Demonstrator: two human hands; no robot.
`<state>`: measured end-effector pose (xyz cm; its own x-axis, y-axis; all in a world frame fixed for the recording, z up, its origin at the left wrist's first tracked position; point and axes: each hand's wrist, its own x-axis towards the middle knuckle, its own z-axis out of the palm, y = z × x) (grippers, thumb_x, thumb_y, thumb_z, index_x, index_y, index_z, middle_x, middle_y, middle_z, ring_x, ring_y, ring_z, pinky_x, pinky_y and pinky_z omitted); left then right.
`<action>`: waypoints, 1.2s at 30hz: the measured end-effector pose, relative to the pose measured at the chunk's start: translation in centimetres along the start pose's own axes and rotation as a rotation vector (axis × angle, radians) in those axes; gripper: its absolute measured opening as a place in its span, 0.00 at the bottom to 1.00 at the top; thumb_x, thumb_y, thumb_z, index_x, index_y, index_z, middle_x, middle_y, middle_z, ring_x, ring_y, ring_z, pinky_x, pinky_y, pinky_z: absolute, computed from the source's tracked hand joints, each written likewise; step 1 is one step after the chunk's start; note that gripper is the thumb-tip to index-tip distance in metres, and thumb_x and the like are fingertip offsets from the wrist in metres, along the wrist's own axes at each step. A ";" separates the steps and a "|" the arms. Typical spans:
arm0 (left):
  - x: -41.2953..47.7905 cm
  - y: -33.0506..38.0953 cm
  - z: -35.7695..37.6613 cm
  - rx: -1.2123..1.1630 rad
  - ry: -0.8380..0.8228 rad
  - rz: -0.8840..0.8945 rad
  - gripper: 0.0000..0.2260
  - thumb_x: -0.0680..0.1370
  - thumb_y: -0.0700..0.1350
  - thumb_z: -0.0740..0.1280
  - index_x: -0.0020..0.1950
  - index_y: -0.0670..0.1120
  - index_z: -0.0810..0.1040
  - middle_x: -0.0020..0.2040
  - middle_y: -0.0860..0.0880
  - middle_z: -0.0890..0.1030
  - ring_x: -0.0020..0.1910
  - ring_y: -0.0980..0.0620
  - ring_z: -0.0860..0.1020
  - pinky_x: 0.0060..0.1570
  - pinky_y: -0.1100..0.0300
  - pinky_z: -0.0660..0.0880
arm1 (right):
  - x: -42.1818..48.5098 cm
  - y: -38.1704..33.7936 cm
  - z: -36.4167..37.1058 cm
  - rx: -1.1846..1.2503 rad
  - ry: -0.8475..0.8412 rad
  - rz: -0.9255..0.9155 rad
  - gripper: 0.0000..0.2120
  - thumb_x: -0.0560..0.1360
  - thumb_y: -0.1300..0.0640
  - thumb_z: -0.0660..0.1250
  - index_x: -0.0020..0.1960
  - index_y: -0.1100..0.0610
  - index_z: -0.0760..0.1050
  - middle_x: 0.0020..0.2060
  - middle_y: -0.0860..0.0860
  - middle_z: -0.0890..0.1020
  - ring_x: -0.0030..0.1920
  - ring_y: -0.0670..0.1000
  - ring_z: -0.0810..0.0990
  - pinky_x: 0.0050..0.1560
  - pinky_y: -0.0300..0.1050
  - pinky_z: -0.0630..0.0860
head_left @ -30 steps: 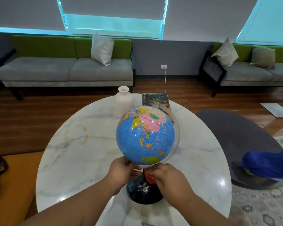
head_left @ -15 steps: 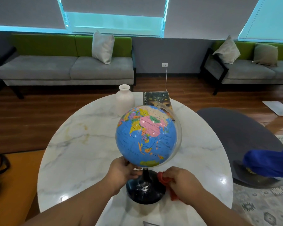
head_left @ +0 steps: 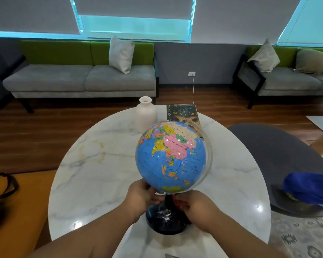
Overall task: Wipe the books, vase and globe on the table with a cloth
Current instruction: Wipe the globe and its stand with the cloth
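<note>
The glossy blue globe (head_left: 171, 157) stands on its domed black base (head_left: 166, 223) on the round white marble table (head_left: 101, 174). The left hand (head_left: 141, 197) grips the sphere's underside with curled fingers. The right hand (head_left: 198, 204) clenches a crumpled red cloth (head_left: 177, 201) against the slim stem (head_left: 168, 199).

globe (head_left: 171, 157) near edge of table (head_left: 93, 170); vase (head_left: 145, 114), book (head_left: 183, 113) behind

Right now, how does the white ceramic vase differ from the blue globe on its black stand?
The white ceramic vase is plain; the blue globe carries a many-coloured map. The vase stands far off, untouched; the globe is near, left hand on it, right hand holding a red cloth at its stem. Both stand on the marble table.
</note>
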<state>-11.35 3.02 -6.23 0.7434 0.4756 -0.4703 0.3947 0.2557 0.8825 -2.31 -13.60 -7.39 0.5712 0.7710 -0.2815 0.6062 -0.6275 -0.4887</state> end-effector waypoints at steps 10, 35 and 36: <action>0.1 -0.1 0.8 -0.008 0.056 0.000 0.05 0.80 0.37 0.63 0.53 0.36 0.75 0.42 0.40 0.82 0.32 0.49 0.83 0.33 0.60 0.80 | -3.7 1.0 0.2 0.103 0.071 0.025 0.17 0.69 0.58 0.64 0.47 0.35 0.72 0.43 0.38 0.75 0.43 0.42 0.78 0.44 0.39 0.77; 0.2 0.3 2.2 0.023 0.118 0.018 0.05 0.80 0.35 0.61 0.45 0.39 0.75 0.40 0.38 0.81 0.38 0.42 0.81 0.38 0.56 0.81 | -2.4 1.2 0.4 -0.029 0.237 0.028 0.16 0.73 0.50 0.59 0.57 0.42 0.79 0.50 0.44 0.78 0.52 0.48 0.76 0.49 0.39 0.72; 0.2 0.2 2.1 0.026 0.123 0.029 0.05 0.79 0.35 0.62 0.44 0.39 0.75 0.40 0.37 0.81 0.39 0.41 0.81 0.39 0.55 0.81 | -2.5 0.8 0.8 -0.044 0.216 -0.025 0.17 0.72 0.50 0.58 0.57 0.42 0.78 0.52 0.43 0.78 0.54 0.48 0.75 0.50 0.38 0.70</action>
<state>-10.01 1.42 -6.10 0.6835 0.5827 -0.4397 0.3891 0.2189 0.8948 -3.68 -15.91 -7.72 0.6582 0.7482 -0.0834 0.6424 -0.6160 -0.4559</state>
